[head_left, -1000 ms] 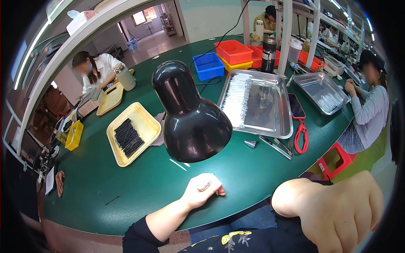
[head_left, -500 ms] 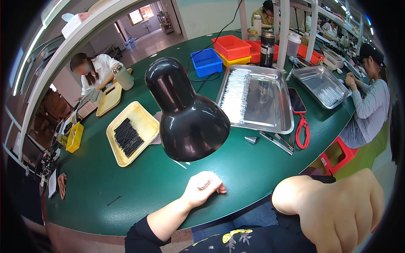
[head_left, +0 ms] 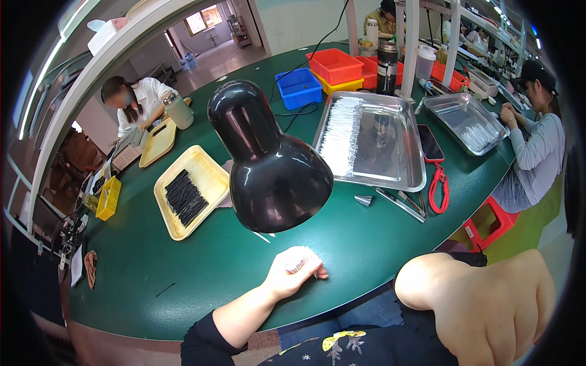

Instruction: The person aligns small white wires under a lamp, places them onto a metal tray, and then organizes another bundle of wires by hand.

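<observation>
On the near part of the green table, my left hand (head_left: 297,271) is closed, its curled fingers resting by the tabletop. A bundle of thin, whitish pieces (head_left: 296,263) shows within its grip; their kind is too small to make out. Close to the camera at the lower right, my right hand (head_left: 488,299) is raised over the table's edge. Its fingers are bent, and whatever they hold, if anything, is hidden. A black desk lamp (head_left: 278,177) stands just beyond my left hand, with a few thin pale sticks (head_left: 262,236) under its shade.
A cream tray (head_left: 215,174) of black sticks lies left of the lamp. To its right is a steel tray (head_left: 390,146) with rows of white sticks, near a phone (head_left: 430,143), tweezers (head_left: 400,204) and a small metal cone (head_left: 364,200). Co-workers sit left and right.
Both hands hold nearly the same place. My right hand has dropped very slightly; the rest looks unchanged.
</observation>
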Demonstrator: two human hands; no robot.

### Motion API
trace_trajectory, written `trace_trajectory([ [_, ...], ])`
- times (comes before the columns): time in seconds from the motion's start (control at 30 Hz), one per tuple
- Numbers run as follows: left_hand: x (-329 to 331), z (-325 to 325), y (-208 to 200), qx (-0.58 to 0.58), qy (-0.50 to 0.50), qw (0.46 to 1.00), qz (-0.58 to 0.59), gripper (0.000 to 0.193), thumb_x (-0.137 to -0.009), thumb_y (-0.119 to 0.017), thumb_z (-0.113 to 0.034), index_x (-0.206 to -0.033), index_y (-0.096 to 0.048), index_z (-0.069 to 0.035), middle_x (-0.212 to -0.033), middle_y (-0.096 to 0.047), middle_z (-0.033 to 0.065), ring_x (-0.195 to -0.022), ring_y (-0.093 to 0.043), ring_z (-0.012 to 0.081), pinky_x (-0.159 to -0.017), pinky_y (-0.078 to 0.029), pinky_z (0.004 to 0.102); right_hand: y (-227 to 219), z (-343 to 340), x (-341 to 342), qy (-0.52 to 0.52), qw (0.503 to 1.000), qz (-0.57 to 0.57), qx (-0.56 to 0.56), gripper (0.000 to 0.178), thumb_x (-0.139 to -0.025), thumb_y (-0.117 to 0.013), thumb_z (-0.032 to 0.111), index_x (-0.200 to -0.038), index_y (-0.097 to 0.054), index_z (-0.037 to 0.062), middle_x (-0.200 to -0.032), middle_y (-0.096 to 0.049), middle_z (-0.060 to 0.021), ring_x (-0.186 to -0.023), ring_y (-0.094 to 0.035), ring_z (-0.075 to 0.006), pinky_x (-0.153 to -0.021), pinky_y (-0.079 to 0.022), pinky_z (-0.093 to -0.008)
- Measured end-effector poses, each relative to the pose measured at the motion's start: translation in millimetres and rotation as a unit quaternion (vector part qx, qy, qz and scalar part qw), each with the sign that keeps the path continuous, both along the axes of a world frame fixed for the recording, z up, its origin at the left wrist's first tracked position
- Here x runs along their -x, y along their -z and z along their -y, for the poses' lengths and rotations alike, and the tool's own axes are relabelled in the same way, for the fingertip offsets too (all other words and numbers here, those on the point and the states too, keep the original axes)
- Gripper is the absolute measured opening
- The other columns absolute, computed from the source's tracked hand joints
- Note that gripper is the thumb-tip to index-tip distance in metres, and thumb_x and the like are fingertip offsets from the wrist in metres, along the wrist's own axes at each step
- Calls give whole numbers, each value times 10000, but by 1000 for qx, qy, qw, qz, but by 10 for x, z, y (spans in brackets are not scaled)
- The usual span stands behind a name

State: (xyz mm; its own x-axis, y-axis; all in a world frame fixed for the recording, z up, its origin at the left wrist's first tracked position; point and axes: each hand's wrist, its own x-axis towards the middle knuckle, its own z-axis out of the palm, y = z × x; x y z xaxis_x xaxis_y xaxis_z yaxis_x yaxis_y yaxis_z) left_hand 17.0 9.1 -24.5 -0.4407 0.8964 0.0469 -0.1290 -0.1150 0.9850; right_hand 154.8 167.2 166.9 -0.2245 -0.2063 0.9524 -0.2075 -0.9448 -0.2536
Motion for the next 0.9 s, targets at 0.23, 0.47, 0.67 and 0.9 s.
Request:
trace_trajectory([
  [0.23,-6,-9,3,-2,-1,1000,-6,91,-828,-508,-67,-818,-520,23,-733,-581,102,-694,-581,169,-648,-474,277,81,-70,-37,-9,1000,22,6,208,-714,-517,-38,-510,-476,-32,-525,-477,-146,-494,-496,-240,-588,-519,-390],
  [0.47,-2,-6,27,0,-13,1000,-15,84,-818,-514,-55,-790,-514,23,-714,-579,134,-671,-587,216,-633,-492,329,126,22,-248,68,995,58,49,224,-719,-521,-28,-501,-468,-18,-513,-469,-129,-485,-492,-226,-583,-519,-367],
  [0.67,-1,-8,35,0,-13,1000,-4,71,-809,-518,-39,-793,-515,30,-705,-573,134,-664,-586,219,-638,-497,345,16,-133,-201,57,990,127,-25,222,-719,-523,-23,-505,-466,-15,-514,-467,-133,-480,-486,-222,-579,-522,-372],
  [0.9,-29,-77,14,-12,-9,1000,-9,44,-793,-524,-17,-782,-519,25,-695,-572,135,-655,-586,224,-634,-499,345,147,-138,-308,103,992,57,36,205,-726,-528,14,-538,-453,-14,-515,-451,-144,-468,-476,-241,-530,-490,-407],
])
